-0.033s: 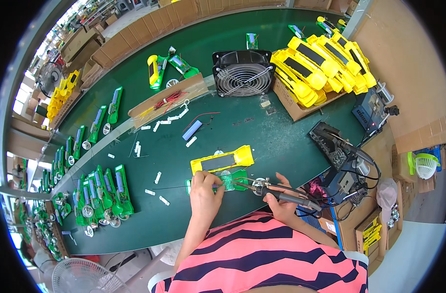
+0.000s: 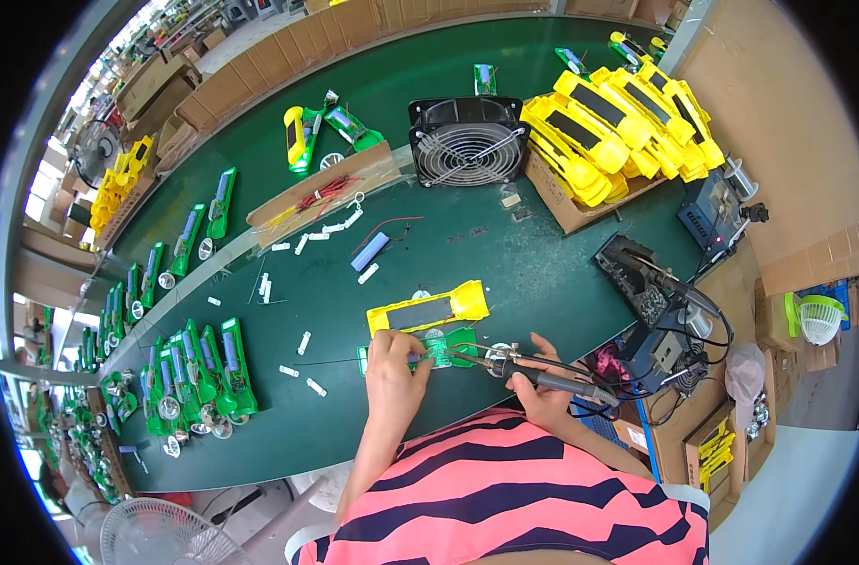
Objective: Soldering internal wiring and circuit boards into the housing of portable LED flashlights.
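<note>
My left hand (image 2: 393, 372) is closed over the left part of a green housing (image 2: 463, 347), its fingers bent and pressed down. A green circuit board (image 2: 437, 350) lies in the housing beside those fingertips, and a thin dark wire sticks out to the left from under the hand. My right hand (image 2: 540, 391) grips a soldering iron (image 2: 570, 382) by its dark handle, the tip pointing left towards the board; whether it touches cannot be told. A round clear reflector (image 2: 496, 358) sits at the housing's right end. Just beyond lies a yellow casing (image 2: 429, 309) with a dark panel.
A blue battery cell (image 2: 371, 251) and several white strips (image 2: 304, 342) lie on the green table. Assembled green housings (image 2: 199, 372) are grouped at left. Farther off stand a black fan (image 2: 471, 143), a carton of yellow casings (image 2: 566, 209) and, at right, an iron holder (image 2: 634, 282).
</note>
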### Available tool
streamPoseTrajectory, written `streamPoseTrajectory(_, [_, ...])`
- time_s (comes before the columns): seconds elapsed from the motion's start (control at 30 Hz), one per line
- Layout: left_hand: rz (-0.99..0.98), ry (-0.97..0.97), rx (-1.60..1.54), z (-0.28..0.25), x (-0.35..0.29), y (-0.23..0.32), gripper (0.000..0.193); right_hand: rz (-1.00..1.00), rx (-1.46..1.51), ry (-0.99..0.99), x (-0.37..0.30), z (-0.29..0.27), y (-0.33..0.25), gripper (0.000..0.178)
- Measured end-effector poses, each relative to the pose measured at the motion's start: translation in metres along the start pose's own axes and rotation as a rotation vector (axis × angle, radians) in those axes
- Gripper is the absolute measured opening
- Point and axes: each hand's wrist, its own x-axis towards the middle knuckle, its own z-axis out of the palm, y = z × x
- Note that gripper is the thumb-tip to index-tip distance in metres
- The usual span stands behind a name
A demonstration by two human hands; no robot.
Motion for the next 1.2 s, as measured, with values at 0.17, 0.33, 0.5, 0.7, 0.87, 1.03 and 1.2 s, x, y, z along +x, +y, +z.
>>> streamPoseTrajectory(0.17, [-0.006,0.106,0.249,-0.036,-0.017,-0.007,0.032,-0.063,-0.041,-0.016,0.000,-0.001,0.000,0.020])
streamPoseTrajectory(0.33, [-0.215,0.042,0.494,-0.060,-0.013,-0.032,0.012,-0.065,-0.052,-0.030,0.002,-0.002,-0.003,0.020])
streamPoseTrajectory(0.5, [0.392,0.223,0.301,-0.032,-0.014,-0.017,0.025,-0.045,-0.071,-0.036,0.002,-0.002,-0.008,0.018])
streamPoseTrajectory(0.7, [0.510,0.145,0.065,-0.005,-0.019,-0.023,0.024,-0.032,-0.095,-0.043,0.002,-0.002,-0.012,0.017])
streamPoseTrajectory(0.87, [0.515,0.036,0.128,-0.007,-0.015,-0.016,0.023,-0.017,-0.090,-0.025,0.001,-0.002,-0.011,0.017])
streamPoseTrajectory(1.03, [0.557,-0.004,0.209,-0.010,-0.013,-0.012,0.024,-0.003,-0.082,0.001,0.002,0.001,-0.011,0.016])
streamPoseTrajectory(1.2, [0.545,-0.041,0.231,-0.010,-0.012,-0.013,0.024,-0.032,-0.115,-0.026,0.004,0.002,-0.010,0.017])
